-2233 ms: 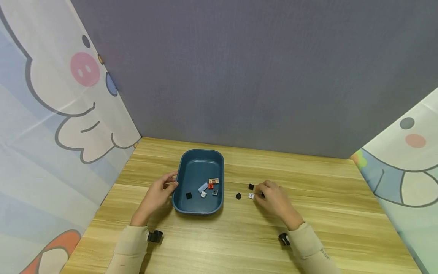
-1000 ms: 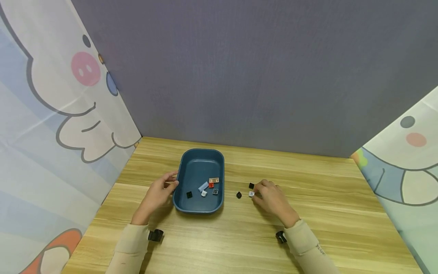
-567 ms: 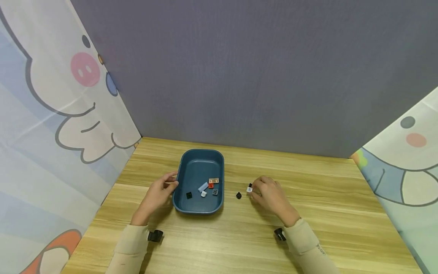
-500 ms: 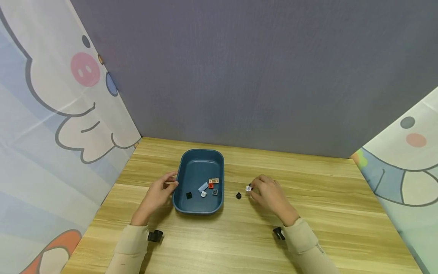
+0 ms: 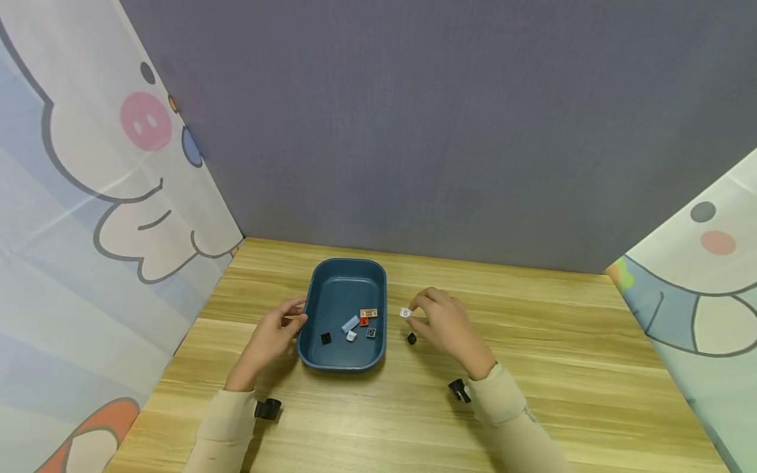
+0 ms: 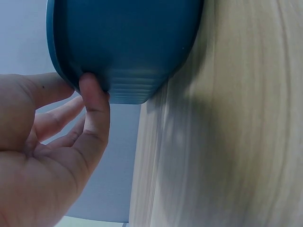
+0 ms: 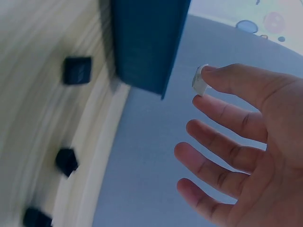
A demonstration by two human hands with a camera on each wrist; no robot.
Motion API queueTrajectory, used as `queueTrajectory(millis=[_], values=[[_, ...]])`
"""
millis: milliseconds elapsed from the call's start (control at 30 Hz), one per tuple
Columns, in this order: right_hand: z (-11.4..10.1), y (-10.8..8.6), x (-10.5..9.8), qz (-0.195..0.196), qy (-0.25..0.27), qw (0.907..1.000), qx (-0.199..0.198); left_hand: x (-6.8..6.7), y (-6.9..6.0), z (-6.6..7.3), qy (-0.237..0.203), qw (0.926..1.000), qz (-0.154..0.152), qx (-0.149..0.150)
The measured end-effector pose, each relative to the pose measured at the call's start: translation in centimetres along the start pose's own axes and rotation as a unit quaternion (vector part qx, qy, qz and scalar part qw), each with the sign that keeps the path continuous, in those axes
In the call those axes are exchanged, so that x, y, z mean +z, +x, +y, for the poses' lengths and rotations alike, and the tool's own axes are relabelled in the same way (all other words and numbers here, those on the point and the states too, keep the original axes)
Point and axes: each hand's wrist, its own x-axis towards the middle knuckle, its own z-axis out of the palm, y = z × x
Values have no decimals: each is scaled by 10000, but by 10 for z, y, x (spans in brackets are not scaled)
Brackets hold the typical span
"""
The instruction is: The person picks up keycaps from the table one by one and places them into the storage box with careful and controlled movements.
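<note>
We see the right hand (image 5: 446,325) extended from the lower right of the head view, thumb and forefinger pinching a small white keycap (image 5: 405,313) right of centre; the right wrist view shows its other fingers spread loosely. At centre left, the left hand (image 5: 272,338) grips the rim of a smooth blue, round-cornered tray (image 5: 349,286). Inside it we find small blocky pieces (image 5: 363,322), among them red, tan and pale blue. Between tray and right hand, a black piece (image 5: 411,339) lies on the streaky wood-grain tabletop (image 5: 367,420). Behind stands a grey wall (image 5: 414,131), flanked by cartoon-printed sheets (image 5: 148,121).
</note>
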Motion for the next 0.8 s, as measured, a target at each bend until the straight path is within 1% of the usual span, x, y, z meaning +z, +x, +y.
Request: queueTrajectory(millis=[333,467,600,800], values=[[-27,23,3,-185,191,9994,-199,0,0,0,-142,9998,37,-97],[-35,27,4,-194,191,9990,-341,1,-1,0,-110,9999,74,-73],[-42,29,5,-240,210,9984,-466,1,-1,1,-153,9999,48,-56],[-49,31,6,-370,135,9978,-534,1,-1,2,-174,9998,50,-85]])
